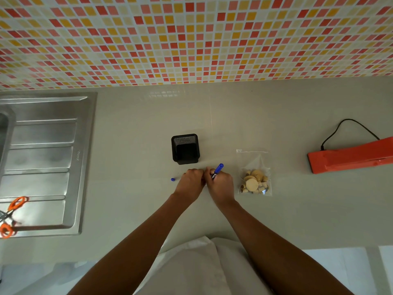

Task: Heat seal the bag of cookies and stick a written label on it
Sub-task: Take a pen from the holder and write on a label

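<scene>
Right hand (220, 184) clamped round blue marker (217, 170), tip down, writing. Left hand (191, 182) curled shut, pressed beside it, probably pinning a hidden label. Blue cap (173, 179) loose on surface (127, 124). Bag of cookies (254, 174) just right: light, slippery, crumbly — best pinched at empty top edge. Red sealer (350, 155) well apart.
</scene>
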